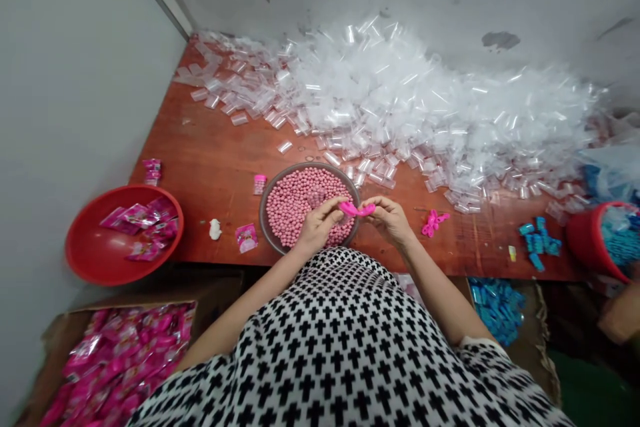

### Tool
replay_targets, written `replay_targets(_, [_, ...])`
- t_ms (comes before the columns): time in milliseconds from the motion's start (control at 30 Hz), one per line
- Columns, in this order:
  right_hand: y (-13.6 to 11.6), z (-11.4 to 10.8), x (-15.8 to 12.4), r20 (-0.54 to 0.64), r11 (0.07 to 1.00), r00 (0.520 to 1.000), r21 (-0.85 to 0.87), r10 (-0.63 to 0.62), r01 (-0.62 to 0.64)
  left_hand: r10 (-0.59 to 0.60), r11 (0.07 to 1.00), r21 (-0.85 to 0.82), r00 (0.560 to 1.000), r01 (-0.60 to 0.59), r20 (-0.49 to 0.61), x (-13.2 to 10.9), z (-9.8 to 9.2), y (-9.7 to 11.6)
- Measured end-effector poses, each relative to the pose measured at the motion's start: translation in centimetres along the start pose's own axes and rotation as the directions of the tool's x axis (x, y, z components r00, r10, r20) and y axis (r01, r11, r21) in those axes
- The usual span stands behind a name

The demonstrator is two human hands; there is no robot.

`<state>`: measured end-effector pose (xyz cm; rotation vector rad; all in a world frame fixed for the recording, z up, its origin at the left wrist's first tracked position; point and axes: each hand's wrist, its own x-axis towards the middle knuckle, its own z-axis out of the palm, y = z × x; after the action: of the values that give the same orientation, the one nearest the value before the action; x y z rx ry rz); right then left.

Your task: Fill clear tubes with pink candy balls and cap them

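Observation:
A bright pink plastic piece (358,209), shaped somewhat like a bow, is pinched between both my hands over the right rim of a bowl. My left hand (320,223) grips its left end with thumb and fingers. The other end sits in the closed fingers of my right hand (391,219). Below them stands a dark bowl (263,213) filled with small pink beads (295,203). Something clear, its kind hard to make out, shows among the beads near my left fingers. Several similar pink pieces (433,222) lie on the table to the right.
Clear plastic tubes (400,100) are heaped along the wall. A red basin (75,240) with pink packets (143,215) stands left; a box of pink packets (120,360) is below. Blue pieces (537,240) and a red bucket (593,233) are right, near another person's arm (620,313).

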<state>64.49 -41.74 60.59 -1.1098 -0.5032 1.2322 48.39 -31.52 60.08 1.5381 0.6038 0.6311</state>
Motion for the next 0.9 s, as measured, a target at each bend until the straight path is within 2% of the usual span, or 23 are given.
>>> replay_targets(67, [-0.1, 0.3, 0.3, 0.048, 0.998, 0.997, -0.013, 0.058, -0.057, 0.096, 0.986, 0.132, 0.993, -0.104, 0.066, -0.3, 0.1, 0.3])
replay_targets(133, [-0.3, 0.7, 0.5, 0.150, 0.984, 0.973, -0.001, 0.174, -0.176, 0.159, 0.959, 0.222, 0.983, -0.174, 0.087, -0.5, 0.1, 0.4])
replay_targets(200, [-0.4, 1.3, 0.5, 0.239, 0.956, 0.931, 0.035, 0.276, -0.292, 0.178, 0.947, 0.260, 0.982, -0.188, 0.060, -0.7, 0.1, 0.4])
replay_targets(267, [-0.1, 1.8, 0.5, 0.270, 0.928, 0.903, 0.074, 0.333, -0.365, 0.166, 0.950, 0.264, 0.986, -0.169, 0.033, -0.8, 0.2, 0.3])
replay_targets(333, [0.4, 2.4, 0.6, 0.238, 0.919, 0.909, 0.117, 0.341, -0.376, 0.156, 0.958, 0.239, 0.988, -0.155, 0.016, -1.0, 0.2, 0.2])
replay_targets(467, [1.6, 3.8, 0.9, 0.094, 0.935, 0.952, 0.181, 0.293, -0.306, 0.157, 0.969, 0.195, 0.987, -0.149, -0.023, -1.3, 0.1, 0.4])
replay_targets(567, [2.4, 4.9, 1.3, 0.002, 0.935, 0.957, 0.212, 0.291, -0.285, 0.150, 0.970, 0.199, 0.988, -0.142, -0.024, -1.1, -0.2, 0.3])
replay_targets(633, [2.7, 5.4, 1.7, -0.010, 0.933, 0.951, 0.198, 0.310, -0.302, 0.102, 0.983, 0.154, 0.995, -0.098, -0.015, -0.7, -0.7, -0.2])
replay_targets(700, [2.8, 5.2, 2.6, 0.045, 0.926, 0.935, 0.133, 0.351, -0.354, 0.026, 0.997, 0.078, 0.999, -0.025, -0.019, 0.0, -1.7, -1.3])
replay_targets(767, [2.7, 4.1, 4.0, 0.071, 0.940, 0.939, 0.048, 0.335, -0.339, -0.026, 0.999, 0.036, 0.994, 0.030, -0.107, 1.1, -3.5, -2.8])
replay_targets(833, [2.7, 2.0, 5.8, -0.029, 0.978, 0.978, -0.030, 0.207, -0.208, -0.012, 0.997, 0.063, 0.954, 0.033, -0.300, 2.6, -6.3, -4.6])
replay_targets(867, [2.7, 0.6, 6.9, -0.121, 0.988, 0.987, -0.094, 0.110, -0.121, 0.036, 0.994, 0.107, 0.915, 0.009, -0.402, 3.4, -8.0, -5.5])
replay_targets(900, [2.8, -0.9, 8.0, -0.217, 0.982, 0.976, -0.178, 0.023, -0.062, 0.051, 0.992, 0.124, 0.895, 0.004, -0.442, 4.3, -9.7, -6.5])
